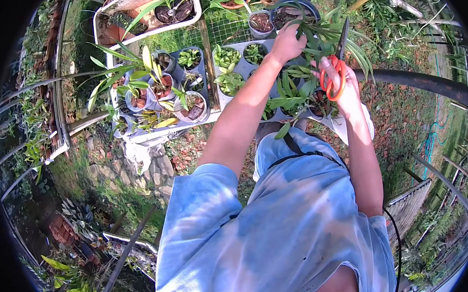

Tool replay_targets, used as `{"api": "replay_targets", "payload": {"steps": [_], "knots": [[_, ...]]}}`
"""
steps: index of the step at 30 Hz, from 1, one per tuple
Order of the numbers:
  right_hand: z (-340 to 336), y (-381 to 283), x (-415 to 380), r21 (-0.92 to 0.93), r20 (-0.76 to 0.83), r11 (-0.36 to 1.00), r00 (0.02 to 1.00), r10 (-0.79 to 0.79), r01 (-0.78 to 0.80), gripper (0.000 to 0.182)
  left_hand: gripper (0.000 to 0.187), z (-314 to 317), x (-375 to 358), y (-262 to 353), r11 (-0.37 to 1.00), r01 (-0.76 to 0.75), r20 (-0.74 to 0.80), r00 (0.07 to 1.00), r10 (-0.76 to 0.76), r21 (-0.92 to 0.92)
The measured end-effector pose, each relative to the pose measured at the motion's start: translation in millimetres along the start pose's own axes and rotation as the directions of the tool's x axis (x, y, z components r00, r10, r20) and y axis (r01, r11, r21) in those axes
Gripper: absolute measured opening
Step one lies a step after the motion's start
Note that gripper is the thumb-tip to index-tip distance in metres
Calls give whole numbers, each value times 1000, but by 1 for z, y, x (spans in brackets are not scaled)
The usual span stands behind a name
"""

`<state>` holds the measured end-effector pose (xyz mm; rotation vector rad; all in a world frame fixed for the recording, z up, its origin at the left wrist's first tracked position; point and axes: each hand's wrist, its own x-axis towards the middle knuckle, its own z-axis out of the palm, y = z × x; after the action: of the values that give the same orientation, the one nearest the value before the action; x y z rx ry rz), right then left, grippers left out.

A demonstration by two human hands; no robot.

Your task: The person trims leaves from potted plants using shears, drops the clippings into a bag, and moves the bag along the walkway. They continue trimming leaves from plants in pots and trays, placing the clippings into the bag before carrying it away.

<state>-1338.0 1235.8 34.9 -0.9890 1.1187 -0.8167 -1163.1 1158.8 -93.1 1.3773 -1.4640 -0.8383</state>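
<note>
left hand [288, 41]: fingers seen curled at leaves [318, 31] beside dark pot [311, 5], near tray's [226, 100] far-right corner, grip unclear | right hand [350, 89]: fingers wrapped round orange-handled scissors [341, 46], held near tray's right edge

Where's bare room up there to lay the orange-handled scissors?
Bare wire mesh shows between the wooden strip and the small clear pot. Long leaves crowd the left hand and right hand; other pots stand close together left of the strip.
</note>
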Motion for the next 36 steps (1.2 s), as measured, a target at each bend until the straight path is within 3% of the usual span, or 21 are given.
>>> {"api": "replay_targets", "payload": {"steps": [5, 9, 12, 14, 16, 17, 20, 22, 24, 26, 27, 28, 30, 31, 34, 36], "knots": [[18, -9, 18, 293, -28, 955, 998, 47, -37, 27, 45, 7, -10, 24, 1000, 6, -208, 978, -12, -29], [18, -5, 43, 145, -203, 986, 978, -46, 77, 32, 42, 4, -17, 18, 994, -97, -233, 969, 85, -44], [12, 5, 59, 15, -43, 981, 981, -192, 193, 50, 42, 3, -18, 14, 998, -47, -189, 981, 40, -31], [21, 4, 64, 27, -68, 983, 981, -180, 182, 44, 45, 3, -19, 2, 995, -83, -168, 982, 90, 47], [20, 4, 67, 1, -13, 999, 999, -47, 47, 41, 46, 1, -19, -10, 987, -126, -132, 982, 139, 102], [25, 3, 66, -20, -20, 997, 997, -75, 75, 39, 48, -5, -20, -2, 998, -66, -149, 987, 61, -24], [22, 11, 65, -28, 28, 989, 989, -144, 145, 35, 51, -19, -12, -10, 989, -145, -81, 987, 142, -32], [23, 7, 60, -112, -42, 988, 993, -112, 107, 32, 46, -26, 3, -21, 974, -216, -215, 956, 198, -63], [4, 27, 68, -72, -51, 993, 994, -96, 92, 29, 39, -34, 23, -23, 997, 3, -280, 960, -24, -76], [-5, 25, 59, -119, -53, 992, 997, -54, 48, 29, 26, -52, 49, -13, 989, 51, -200, 980, -22, 140], [9, 4, 51, -107, -80, 989, 991, -111, 102, 29, 25, -52, 66, -17, 963, -90, -283, 945, 163, 252], [8, 4, 48, -77, -77, 991, 991, -114, 108, 29, 26, -50, 75, -20, 953, 23, -153, 988, 25, 302], [4, 1, 43, -15, -70, 992, 990, -123, 122, 30, 30, -43, 98, -39, 875, -69, 73, 997, 39, 479], [1, -6, 38, 45, -27, 996, 997, -74, 75, 31, 32, -34, 111, -47, 848, -14, 133, 989, -66, 530], [-13, -3, 30, 14, -4, 991, 991, -132, 132, 30, 34, -23, 127, -68, 792, -80, 289, 949, -125, 605], [-16, -9, 20, 36, -17, 986, 986, -165, 166, 29, 24, -17, 129, -78, 780, -99, 279, 955, -100, 618]]}}
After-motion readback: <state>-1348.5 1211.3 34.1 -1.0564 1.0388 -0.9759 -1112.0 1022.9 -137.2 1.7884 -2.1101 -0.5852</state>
